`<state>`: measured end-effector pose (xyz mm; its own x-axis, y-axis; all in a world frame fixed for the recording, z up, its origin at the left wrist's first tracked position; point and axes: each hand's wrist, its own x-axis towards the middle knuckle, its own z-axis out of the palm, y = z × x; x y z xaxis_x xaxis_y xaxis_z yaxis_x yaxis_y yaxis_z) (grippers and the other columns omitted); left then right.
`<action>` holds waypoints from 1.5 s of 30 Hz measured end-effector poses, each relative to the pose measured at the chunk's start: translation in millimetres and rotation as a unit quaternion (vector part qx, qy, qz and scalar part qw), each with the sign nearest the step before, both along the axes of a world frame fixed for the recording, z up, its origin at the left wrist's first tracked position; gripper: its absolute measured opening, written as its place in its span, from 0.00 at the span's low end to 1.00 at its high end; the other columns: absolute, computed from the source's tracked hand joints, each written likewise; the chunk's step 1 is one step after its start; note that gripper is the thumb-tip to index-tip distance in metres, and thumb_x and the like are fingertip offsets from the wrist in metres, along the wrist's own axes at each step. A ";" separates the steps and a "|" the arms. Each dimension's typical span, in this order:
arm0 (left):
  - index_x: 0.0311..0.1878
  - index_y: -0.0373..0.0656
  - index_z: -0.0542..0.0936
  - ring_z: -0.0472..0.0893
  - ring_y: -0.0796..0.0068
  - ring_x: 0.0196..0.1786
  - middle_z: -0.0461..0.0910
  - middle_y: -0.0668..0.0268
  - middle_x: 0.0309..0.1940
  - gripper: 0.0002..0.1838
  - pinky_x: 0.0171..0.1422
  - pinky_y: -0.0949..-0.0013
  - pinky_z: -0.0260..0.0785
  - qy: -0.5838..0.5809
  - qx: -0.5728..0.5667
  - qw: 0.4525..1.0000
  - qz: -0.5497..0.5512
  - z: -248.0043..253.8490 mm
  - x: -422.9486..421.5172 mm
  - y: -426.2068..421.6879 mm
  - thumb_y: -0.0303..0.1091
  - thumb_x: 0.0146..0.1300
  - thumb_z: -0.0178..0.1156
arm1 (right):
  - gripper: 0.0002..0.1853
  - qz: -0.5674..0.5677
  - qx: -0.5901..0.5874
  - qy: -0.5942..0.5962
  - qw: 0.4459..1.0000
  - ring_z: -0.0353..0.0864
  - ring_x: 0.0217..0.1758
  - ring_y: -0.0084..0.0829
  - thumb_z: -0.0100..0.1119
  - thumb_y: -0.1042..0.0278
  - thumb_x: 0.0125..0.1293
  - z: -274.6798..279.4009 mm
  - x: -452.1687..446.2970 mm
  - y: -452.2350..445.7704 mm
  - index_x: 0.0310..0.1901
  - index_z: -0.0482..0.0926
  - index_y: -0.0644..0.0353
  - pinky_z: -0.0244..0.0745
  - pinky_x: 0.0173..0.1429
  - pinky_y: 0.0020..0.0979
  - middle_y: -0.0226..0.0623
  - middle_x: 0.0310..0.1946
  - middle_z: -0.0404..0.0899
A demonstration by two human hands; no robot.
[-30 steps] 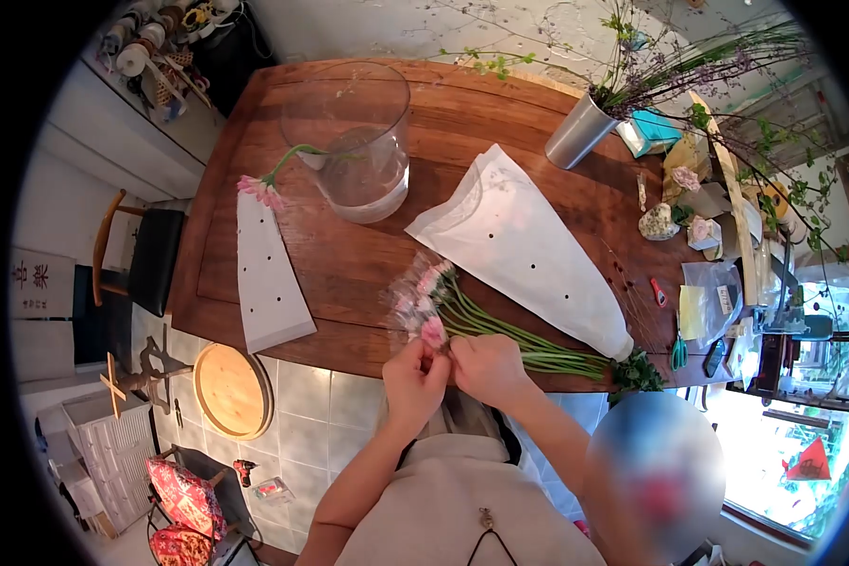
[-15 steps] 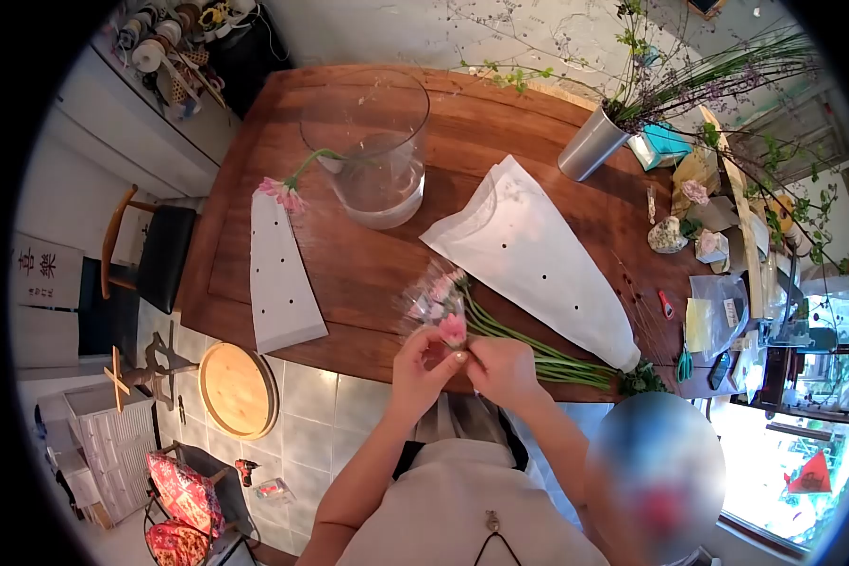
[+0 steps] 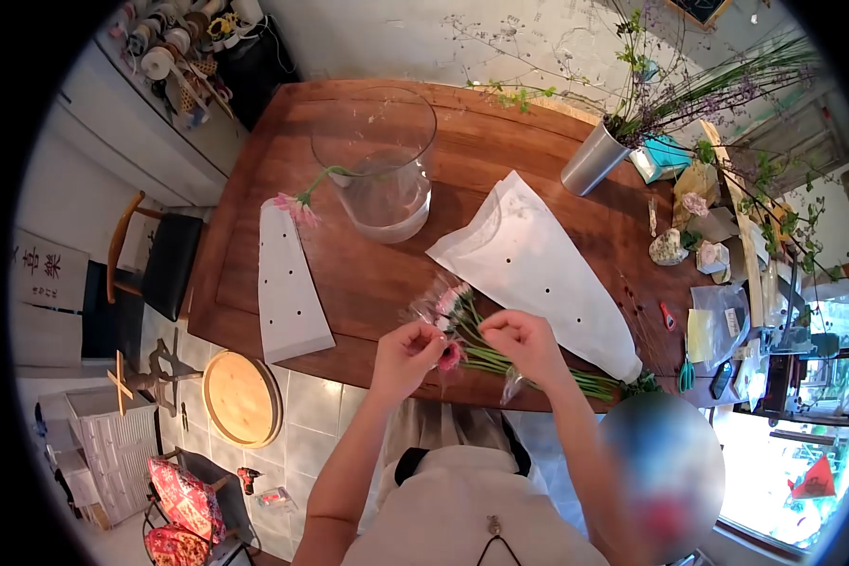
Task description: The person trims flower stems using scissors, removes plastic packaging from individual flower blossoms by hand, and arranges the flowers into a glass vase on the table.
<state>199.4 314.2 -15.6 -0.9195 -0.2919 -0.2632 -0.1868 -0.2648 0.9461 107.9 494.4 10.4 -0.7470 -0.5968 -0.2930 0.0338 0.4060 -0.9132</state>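
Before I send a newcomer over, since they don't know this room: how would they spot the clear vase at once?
Find the big wooden table, then its far side, left of the silver vase. There stands the clear vase, one pink flower hanging out over its rim. The silver one is narrower, solid-sided and full of branches.

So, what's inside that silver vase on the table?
The silver vase holds long green stems and tiny purple blossoms, spreading out past its mouth. The stems' lower ends, and any water, are hidden by its opaque wall.
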 end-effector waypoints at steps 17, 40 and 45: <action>0.31 0.36 0.78 0.75 0.74 0.27 0.76 0.64 0.23 0.01 0.33 0.74 0.68 0.054 -0.316 0.944 0.078 -2.3 6.9 20.9 0.23 0.56 0.59 | 0.06 0.034 0.031 0.298 0.953 0.75 0.20 0.44 0.53 0.69 0.58 -17.1 32.5 -39.3 0.25 0.72 0.59 0.67 0.24 0.39 0.41 0.18 0.74; 0.45 0.40 0.75 0.79 0.77 0.29 0.80 0.65 0.34 0.10 0.30 0.75 0.71 -0.276 0.277 0.916 0.096 -135.3 60.3 47.9 0.35 0.65 0.51 | 0.03 -0.150 0.018 -0.020 0.988 0.72 0.18 0.28 0.53 0.73 0.55 -130.0 0.7 32.8 0.31 0.74 0.58 0.65 0.23 0.28 0.40 0.22 0.79; 0.44 0.42 0.76 0.78 0.78 0.25 0.81 0.66 0.33 0.09 0.27 0.76 0.71 -0.244 0.259 0.924 0.143 -150.7 28.2 51.7 0.34 0.64 0.53 | 0.11 0.038 0.310 0.224 0.923 0.80 0.27 0.43 0.59 0.58 0.54 -180.7 12.7 -21.9 0.35 0.79 0.53 0.73 0.31 0.40 0.41 0.22 0.79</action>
<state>227.6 366.0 -166.3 -0.5594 -0.2239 -0.7981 -0.4088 -0.7631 0.5006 120.6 472.5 -170.2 -0.8391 -0.4732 -0.2683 -0.3405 0.8415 -0.4195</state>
